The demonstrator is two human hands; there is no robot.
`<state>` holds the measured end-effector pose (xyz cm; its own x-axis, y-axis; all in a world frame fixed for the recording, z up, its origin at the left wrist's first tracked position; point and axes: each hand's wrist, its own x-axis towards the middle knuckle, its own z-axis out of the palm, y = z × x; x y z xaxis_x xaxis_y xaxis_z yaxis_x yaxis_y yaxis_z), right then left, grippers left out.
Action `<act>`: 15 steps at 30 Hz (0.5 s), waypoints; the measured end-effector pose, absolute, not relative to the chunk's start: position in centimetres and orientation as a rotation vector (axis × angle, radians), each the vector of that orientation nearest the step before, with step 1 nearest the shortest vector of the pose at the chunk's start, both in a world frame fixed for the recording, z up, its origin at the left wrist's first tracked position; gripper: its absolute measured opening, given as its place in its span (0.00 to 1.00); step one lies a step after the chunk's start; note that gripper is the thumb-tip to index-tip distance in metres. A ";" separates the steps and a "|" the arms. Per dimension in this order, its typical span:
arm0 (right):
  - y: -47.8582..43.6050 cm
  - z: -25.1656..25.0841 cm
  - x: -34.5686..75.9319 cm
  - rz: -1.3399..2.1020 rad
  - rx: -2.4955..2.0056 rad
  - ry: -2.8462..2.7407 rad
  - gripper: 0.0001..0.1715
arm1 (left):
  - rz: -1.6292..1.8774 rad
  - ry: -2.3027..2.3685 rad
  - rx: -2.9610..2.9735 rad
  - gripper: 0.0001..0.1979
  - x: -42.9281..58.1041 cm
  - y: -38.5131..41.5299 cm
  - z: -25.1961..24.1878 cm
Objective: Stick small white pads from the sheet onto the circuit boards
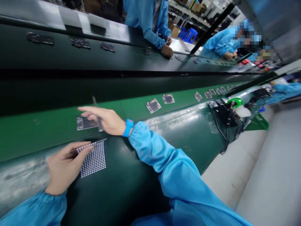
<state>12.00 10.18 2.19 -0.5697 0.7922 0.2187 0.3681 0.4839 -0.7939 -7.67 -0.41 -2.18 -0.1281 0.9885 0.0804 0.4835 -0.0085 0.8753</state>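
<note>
My left hand [67,164] pinches a thin dark sheet [95,158] covered in rows of small white dots, thumb on top, over the table's near edge. What the dots are I cannot make out. My right hand [109,121], with a blue band at the wrist, holds a slim metal tool that looks like tweezers [100,124]; one end sticks up past the fingers. Under that hand a circuit board [83,123] lies on the green belt [47,128], partly covered by the fingers. Whether the hand touches the board I cannot tell.
More circuit boards [153,106] lie along the belt to the right. Others [80,43] rest on the far dark bench, where co-workers in blue [147,22] sit. A black device with cables [225,117] stands at the right of the near bench.
</note>
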 end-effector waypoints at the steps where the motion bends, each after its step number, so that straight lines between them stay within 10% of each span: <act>1: 9.6 2.9 12.9 1.109 -0.948 -2.023 0.26 | 1.052 1.645 1.529 0.14 -7.5 -0.5 -2.0; 15: 9.5 2.4 16.7 1.555 -0.968 -1.135 0.23 | 1.155 1.491 1.461 0.06 -6.8 -0.1 -1.9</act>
